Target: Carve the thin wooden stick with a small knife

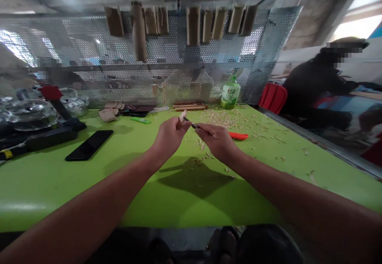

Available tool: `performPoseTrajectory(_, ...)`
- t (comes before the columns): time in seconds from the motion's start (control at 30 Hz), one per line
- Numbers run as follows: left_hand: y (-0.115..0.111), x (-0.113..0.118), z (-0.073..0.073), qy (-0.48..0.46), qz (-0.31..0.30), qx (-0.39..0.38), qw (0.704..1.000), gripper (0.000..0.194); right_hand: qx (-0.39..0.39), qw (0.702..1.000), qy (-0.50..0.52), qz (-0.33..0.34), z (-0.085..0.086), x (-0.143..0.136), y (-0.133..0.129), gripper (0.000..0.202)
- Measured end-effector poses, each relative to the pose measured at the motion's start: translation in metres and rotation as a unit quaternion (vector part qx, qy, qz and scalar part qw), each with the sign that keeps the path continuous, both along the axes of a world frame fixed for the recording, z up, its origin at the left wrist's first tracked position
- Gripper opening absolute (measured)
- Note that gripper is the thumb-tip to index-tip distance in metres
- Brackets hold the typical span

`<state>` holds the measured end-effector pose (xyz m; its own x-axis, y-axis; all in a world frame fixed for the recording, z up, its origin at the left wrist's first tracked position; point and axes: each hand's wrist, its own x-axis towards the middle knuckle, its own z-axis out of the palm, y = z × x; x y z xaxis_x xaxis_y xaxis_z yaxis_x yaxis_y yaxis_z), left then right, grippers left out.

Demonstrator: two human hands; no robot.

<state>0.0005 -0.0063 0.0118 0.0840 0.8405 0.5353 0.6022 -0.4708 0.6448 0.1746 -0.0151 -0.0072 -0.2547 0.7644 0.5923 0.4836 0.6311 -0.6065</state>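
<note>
My left hand (171, 132) is closed around a small pale piece of wood (183, 115), whose tip sticks up above the fingers. My right hand (216, 138) grips a slim dark carving tool (193, 125) that points left against the wood and the left fingers. The tool's tip is too small to make out. Both hands are held over the green table (143, 200), close together. Wood shavings (221, 119) lie scattered beneath and behind them. Just past the right hand, an orange-red brush-like thing (238, 136) rests on the table, partly hidden.
At left lie a black phone (89, 145) and a stand with a red knob (51, 92). Toward the back are wood pieces (109, 111), a green cutter (140, 120), wooden strips (190, 107) and a green bottle (230, 93). A person (319, 77) sits at right.
</note>
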Motion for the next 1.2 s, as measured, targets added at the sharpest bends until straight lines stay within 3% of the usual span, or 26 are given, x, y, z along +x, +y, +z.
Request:
performPoseTrajectory(0.17, -0.003, 0.002, 0.002, -0.029, 0.004, -0.042, 0.999, 0.043, 0.030, 0.999, -0.029, -0.029, 0.000, 0.000, -0.002, 0.032)
performPoseTrajectory(0.27, -0.006, 0.006, 0.000, -0.101, -0.036, -0.108, 0.988, 0.041, 0.081, 0.993, -0.063, -0.065, 0.002, -0.002, -0.003, 0.034)
performPoseTrajectory(0.4, -0.005, 0.006, -0.001, -0.234, -0.138, -0.228, 0.935, 0.033, 0.118, 0.991, -0.022, -0.064, 0.005, -0.001, 0.004, 0.037)
performPoseTrajectory(0.47, 0.000, 0.001, 0.001, -0.291, -0.149, -0.240, 0.914, 0.025, 0.116, 0.989, 0.016, -0.087, 0.007, 0.005, 0.012, 0.038)
performPoseTrajectory(0.57, 0.009, -0.008, 0.003, -0.330, -0.173, -0.229, 0.899, 0.009, 0.034, 0.989, -0.021, -0.146, 0.007, 0.020, 0.029, 0.035)
performPoseTrajectory(0.67, 0.015, -0.013, 0.001, -0.339, -0.208, -0.226, 0.889, 0.020, -0.097, 0.965, -0.198, -0.144, 0.002, 0.031, 0.040, 0.026)
performPoseTrajectory(0.77, 0.015, -0.011, -0.003, -0.330, -0.244, -0.221, 0.885, 0.032, -0.155, 0.942, -0.284, -0.088, -0.006, 0.030, 0.042, 0.025)
performPoseTrajectory(0.83, 0.015, -0.010, -0.005, -0.322, -0.257, -0.219, 0.884, 0.036, -0.149, 0.942, -0.292, -0.065, -0.008, 0.028, 0.043, 0.027)
performPoseTrajectory(0.93, 0.015, -0.010, -0.005, -0.314, -0.250, -0.216, 0.890, 0.035, -0.086, 0.938, -0.323, -0.094, -0.004, 0.034, 0.052, 0.034)
performPoseTrajectory(1.0, 0.017, -0.012, -0.004, -0.310, -0.232, -0.209, 0.898, 0.031, -0.070, 0.912, -0.380, -0.139, 0.003, 0.048, 0.061, 0.037)
performPoseTrajectory(1.2, 0.021, -0.015, -0.007, -0.260, -0.188, -0.173, 0.931, 0.019, -0.145, 0.869, -0.444, -0.162, 0.014, 0.092, 0.077, 0.049)
